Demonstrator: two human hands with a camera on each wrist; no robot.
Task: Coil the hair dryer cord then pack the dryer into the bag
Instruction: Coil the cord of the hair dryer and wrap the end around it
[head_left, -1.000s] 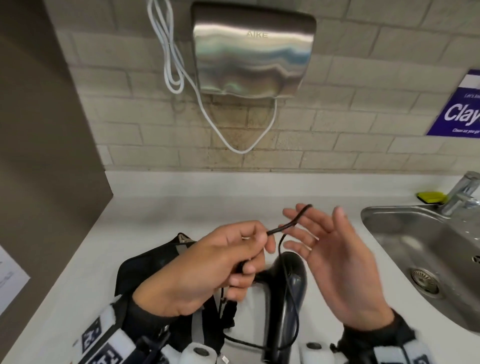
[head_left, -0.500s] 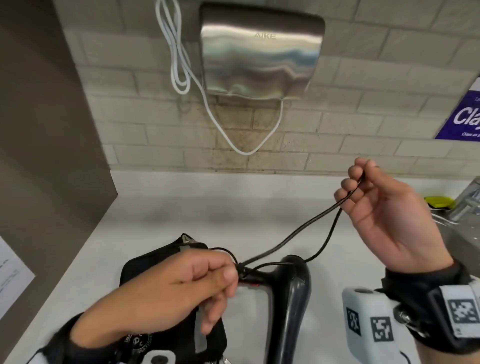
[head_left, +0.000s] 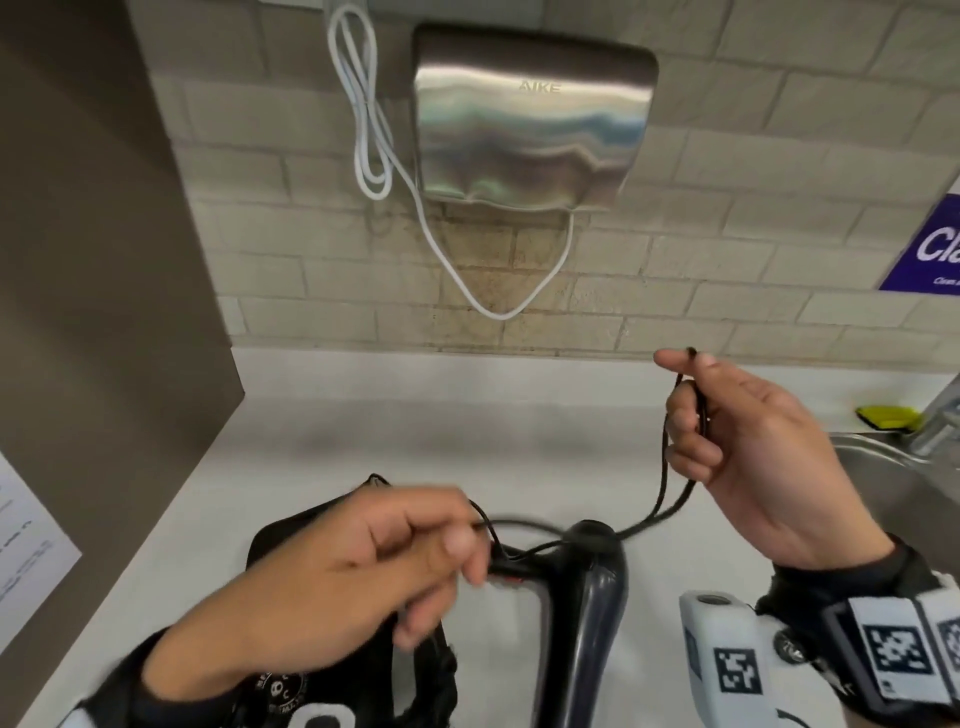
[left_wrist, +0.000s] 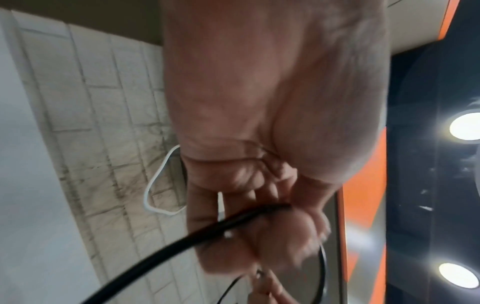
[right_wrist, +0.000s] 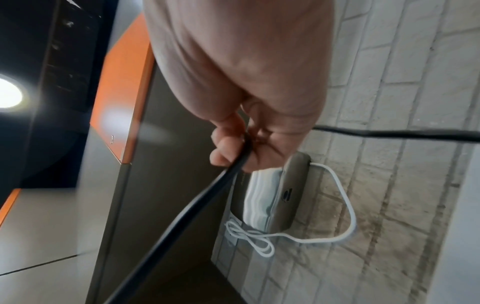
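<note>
The hair dryer (head_left: 587, 618) lies on the counter (head_left: 363, 447) between both hands, beside the black bag (head_left: 291, 540). The left hand (head_left: 332, 582) pinches its cord (head_left: 662, 467) low; the right hand (head_left: 753, 457) grips a raised loop.

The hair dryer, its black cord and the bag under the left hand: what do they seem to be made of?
Hair dryer: probably hard plastic, dark and glossy; light streaks run along its body.
Black cord: rubber or soft plastic sheath, matte; it bends in loose loops between both hands.
Bag: black fabric, likely woven synthetic, matte, lying limp; the exact weave is too blurred to tell.
</note>
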